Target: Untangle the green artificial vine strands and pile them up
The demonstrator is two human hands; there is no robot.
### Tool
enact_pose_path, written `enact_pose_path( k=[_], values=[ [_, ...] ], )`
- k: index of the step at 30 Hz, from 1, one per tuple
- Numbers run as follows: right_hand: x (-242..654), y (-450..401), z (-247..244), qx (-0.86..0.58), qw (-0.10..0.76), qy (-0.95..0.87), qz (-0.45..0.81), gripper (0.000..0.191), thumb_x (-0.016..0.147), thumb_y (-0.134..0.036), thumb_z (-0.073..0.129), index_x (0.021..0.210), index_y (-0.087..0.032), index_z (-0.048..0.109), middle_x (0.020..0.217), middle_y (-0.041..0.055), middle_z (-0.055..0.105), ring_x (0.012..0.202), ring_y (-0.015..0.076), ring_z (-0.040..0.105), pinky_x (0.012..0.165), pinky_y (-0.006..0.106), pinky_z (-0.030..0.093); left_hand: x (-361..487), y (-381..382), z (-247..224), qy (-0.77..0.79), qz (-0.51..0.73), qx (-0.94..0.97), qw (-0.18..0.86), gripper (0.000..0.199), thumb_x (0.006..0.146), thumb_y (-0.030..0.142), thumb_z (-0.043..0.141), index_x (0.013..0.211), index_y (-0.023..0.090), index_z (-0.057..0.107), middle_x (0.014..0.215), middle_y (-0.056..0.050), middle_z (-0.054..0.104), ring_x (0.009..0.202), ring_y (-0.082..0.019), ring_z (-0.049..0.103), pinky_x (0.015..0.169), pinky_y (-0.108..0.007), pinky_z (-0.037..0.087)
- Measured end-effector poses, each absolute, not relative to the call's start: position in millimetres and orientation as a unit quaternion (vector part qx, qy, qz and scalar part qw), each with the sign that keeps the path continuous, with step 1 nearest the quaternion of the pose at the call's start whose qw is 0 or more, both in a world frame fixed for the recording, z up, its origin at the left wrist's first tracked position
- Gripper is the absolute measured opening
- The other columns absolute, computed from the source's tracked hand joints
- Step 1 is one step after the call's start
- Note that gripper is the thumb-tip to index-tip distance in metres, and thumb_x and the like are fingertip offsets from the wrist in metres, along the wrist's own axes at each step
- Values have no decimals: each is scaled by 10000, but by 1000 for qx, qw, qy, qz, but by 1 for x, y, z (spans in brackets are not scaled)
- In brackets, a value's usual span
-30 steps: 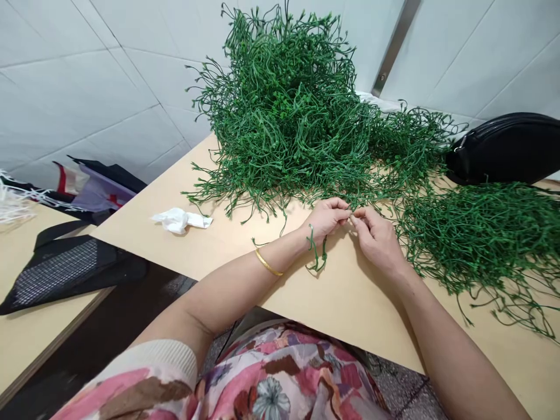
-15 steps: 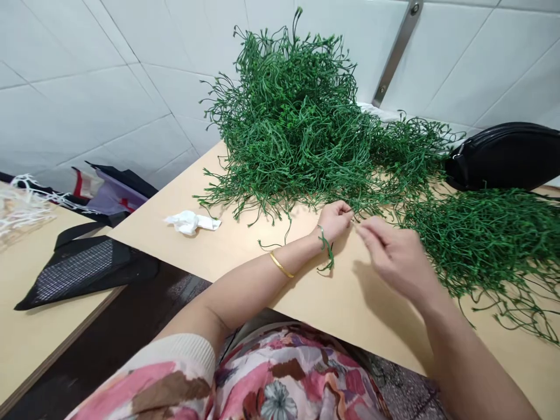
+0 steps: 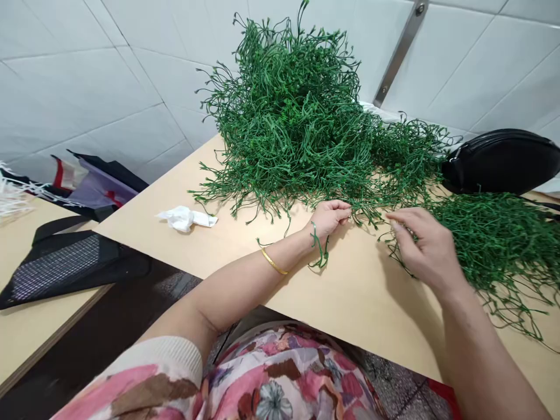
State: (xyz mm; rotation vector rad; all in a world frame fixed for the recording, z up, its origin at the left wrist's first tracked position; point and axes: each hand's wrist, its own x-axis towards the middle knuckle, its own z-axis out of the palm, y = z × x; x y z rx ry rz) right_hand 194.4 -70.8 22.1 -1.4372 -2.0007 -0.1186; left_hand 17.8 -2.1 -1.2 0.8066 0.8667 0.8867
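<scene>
A big heap of thin green knotted cords (image 3: 297, 128) stands on the pale wooden table in front of me. My left hand (image 3: 330, 217) is closed in a pinch at the heap's front edge, its fingertips against green strands. A loop of green cord with dangling ends (image 3: 321, 256) hangs at my left wrist, below a gold bangle (image 3: 273, 261). To the right, my right hand (image 3: 424, 245) is closed, thumb against forefinger, just above the tabletop. Green strands show beneath its fingers. Beside it spreads a flatter pile of green cords (image 3: 503, 245).
A black pouch (image 3: 503, 160) sits at the back right, against the tiled wall. Crumpled white paper (image 3: 184, 219) lies on the left of the table. Across a gap, another table holds a black mesh bag (image 3: 65, 265) and white cords (image 3: 15, 198).
My right hand has moved right, away from my left hand, and green strands now show below it. My left hand stays pinched at the heap's edge. The view has shifted slightly.
</scene>
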Motion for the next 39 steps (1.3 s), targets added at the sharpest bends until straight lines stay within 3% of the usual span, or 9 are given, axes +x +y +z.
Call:
enact_pose_path(
  k=[6, 13, 19, 26, 32, 39],
  values=[
    [156, -53, -5, -508, 353, -786, 9, 250, 856, -150, 436, 1018, -171, 626, 1020, 121, 627, 977, 227, 570, 874, 414, 467, 15, -3, 2, 396, 378, 372, 750, 164, 789, 84, 544, 637, 131, 503, 417, 62, 406, 308, 2, 215, 358, -157, 92],
    [158, -48, -13, -523, 366, -768, 48, 203, 852, -182, 475, 1010, -186, 601, 966, 90, 614, 918, 214, 565, 822, 381, 458, 10, 6, -5, 360, 336, 378, 784, 179, 800, 100, 519, 640, 148, 456, 455, 53, 425, 315, -6, 216, 346, -149, 108],
    [153, -51, -8, -548, 335, -766, 32, 103, 856, -238, 498, 804, -194, 576, 808, 57, 592, 803, 209, 518, 739, 361, 415, 11, 7, -8, 338, 340, 351, 804, 166, 811, 107, 504, 659, 151, 453, 470, 55, 426, 313, -6, 211, 335, -138, 139],
    [160, -48, -14, -559, 325, -763, 2, 213, 848, -195, 466, 1009, -182, 604, 881, 73, 615, 860, 228, 514, 809, 390, 402, 9, 9, -5, 297, 295, 269, 867, 224, 867, 113, 417, 646, 131, 445, 492, 46, 400, 318, -3, 221, 318, -117, 172],
    [168, -40, -23, -567, 309, -763, 39, 287, 834, -167, 424, 1019, -188, 642, 897, 92, 631, 875, 239, 544, 795, 391, 431, 4, 8, -3, 229, 195, 199, 933, 276, 914, 165, 357, 699, 100, 516, 522, 38, 374, 325, -4, 220, 309, -112, 199],
    [185, -37, -24, -628, 257, -733, 46, 317, 802, -178, 426, 957, -154, 701, 867, 105, 679, 844, 238, 600, 769, 383, 461, -9, 15, 17, 184, 374, 203, 886, 243, 905, 175, 424, 697, 104, 527, 542, 41, 375, 355, 2, 225, 338, -116, 195]
  ],
)
